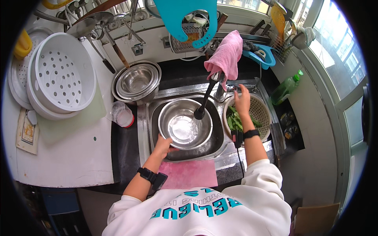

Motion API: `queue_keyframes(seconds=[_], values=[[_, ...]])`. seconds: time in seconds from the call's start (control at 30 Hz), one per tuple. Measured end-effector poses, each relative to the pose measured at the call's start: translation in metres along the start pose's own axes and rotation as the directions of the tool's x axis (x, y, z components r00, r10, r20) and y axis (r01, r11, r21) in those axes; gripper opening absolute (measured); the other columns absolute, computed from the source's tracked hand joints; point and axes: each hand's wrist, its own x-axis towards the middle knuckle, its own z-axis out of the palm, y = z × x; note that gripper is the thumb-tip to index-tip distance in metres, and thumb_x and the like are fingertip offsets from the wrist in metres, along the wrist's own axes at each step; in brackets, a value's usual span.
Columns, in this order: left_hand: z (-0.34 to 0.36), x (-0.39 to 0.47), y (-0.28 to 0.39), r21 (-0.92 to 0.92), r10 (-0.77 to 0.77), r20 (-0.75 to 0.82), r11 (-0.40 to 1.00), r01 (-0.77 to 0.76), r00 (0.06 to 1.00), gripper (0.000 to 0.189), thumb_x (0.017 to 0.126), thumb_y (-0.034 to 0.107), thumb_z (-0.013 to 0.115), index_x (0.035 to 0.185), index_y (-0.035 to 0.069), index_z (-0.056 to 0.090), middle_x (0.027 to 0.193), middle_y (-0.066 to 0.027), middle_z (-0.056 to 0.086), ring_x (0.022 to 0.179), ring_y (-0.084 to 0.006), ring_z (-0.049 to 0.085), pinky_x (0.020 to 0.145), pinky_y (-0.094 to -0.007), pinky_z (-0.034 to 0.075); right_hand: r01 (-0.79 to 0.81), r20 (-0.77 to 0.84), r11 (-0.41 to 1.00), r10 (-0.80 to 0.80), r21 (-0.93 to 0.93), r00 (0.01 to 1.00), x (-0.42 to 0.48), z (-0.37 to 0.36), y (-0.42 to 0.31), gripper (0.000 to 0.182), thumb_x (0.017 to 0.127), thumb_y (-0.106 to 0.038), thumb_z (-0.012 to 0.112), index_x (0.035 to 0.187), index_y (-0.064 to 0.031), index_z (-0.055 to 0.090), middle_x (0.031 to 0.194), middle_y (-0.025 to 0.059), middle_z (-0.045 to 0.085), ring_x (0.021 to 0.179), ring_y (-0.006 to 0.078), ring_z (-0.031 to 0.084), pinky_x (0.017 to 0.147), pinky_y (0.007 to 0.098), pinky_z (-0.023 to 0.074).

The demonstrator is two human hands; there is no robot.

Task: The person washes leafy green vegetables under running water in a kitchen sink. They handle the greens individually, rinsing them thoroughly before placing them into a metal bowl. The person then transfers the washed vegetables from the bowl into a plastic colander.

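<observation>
My left hand (164,146) grips the lower left rim of a stainless steel bowl (174,118), which is in the sink (217,129). Water falls into the bowl from the black spout (200,112) of the faucet, and a little water shows inside. My right hand (242,101) is at the faucet's handle (232,88), fingers apart; whether they touch it is hard to tell. Below that hand, a beige colander (264,113) holds green leafy vegetables (234,120). A pink cloth (226,56) drapes over the top of the faucet.
Nested steel bowls (136,79) stand behind the sink's left side, near a plastic jar (122,114) with a red lid. White plastic strainers (62,73) are farther left. A green bottle (286,90) stands at right. A turquoise bib (177,14) hangs above; a pink mat (189,174) lies in front.
</observation>
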Motion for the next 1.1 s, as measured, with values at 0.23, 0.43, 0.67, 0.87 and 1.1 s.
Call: queue_keyframes(seconds=[0.23,0.43,0.67,0.87,1.1], values=[[0.019,-0.018,0.01,-0.072,-0.055,0.055,0.996,0.059,0.997,0.056,0.073,-0.005,0.041,0.126,0.006,0.026,0.106,-0.0172,0.053,0.082,-0.0278,0.062,0.062,-0.0393,0.057,-0.142,0.211,0.984,0.162,-0.108,0.964,0.036,0.025,0.075,0.019,0.085,-0.019,0.051,0.099,-0.0092,0.061,0.087,0.0198,0.061,0.085,0.0396,0.057,0.071,0.0448,0.0453],[0.022,-0.016,0.006,-0.09,-0.06,0.015,0.994,0.061,0.998,0.057,0.074,-0.004,0.041,0.127,0.008,0.025,0.106,-0.0159,0.053,0.083,-0.0269,0.062,0.064,-0.0413,0.056,-0.174,0.271,0.985,0.171,-0.015,0.947,0.035,0.025,0.075,0.02,0.085,-0.015,0.052,0.101,-0.0066,0.06,0.086,0.0203,0.061,0.082,0.0359,0.059,0.071,0.0413,0.046],[0.014,-0.013,-0.001,-0.057,-0.074,0.035,0.995,0.076,0.997,0.061,0.074,-0.004,0.041,0.13,0.01,0.021,0.11,-0.0155,0.051,0.085,-0.0261,0.061,0.066,-0.0409,0.056,0.243,0.095,0.96,-0.232,-0.136,0.968,0.013,-0.013,0.012,0.034,0.074,-0.002,0.056,0.109,0.0004,0.053,0.109,0.017,0.056,0.102,0.0339,0.051,0.089,0.0398,0.0404],[0.005,-0.005,-0.014,-0.071,-0.091,0.016,0.993,0.092,0.996,0.064,0.073,-0.004,0.043,0.131,0.012,0.021,0.11,-0.0152,0.05,0.084,-0.0268,0.061,0.066,-0.0412,0.056,-0.321,0.671,0.704,-0.293,0.634,0.681,-0.046,-0.044,-0.1,0.056,0.081,-0.013,0.062,0.131,-0.0061,0.038,0.118,0.0086,0.054,0.102,0.0187,0.054,0.086,0.0311,0.0438],[-0.005,0.036,-0.036,-0.18,-0.183,0.05,0.965,0.189,0.982,0.056,0.075,-0.004,0.045,0.126,0.01,0.029,0.106,-0.015,0.053,0.081,-0.0291,0.061,0.064,-0.0398,0.056,-0.107,0.481,0.8,-0.242,0.59,0.843,-0.059,0.031,-0.146,0.031,0.081,-0.015,0.061,0.104,-0.0021,0.044,0.084,0.0163,0.058,0.077,0.0312,0.059,0.067,0.0335,0.0452]])
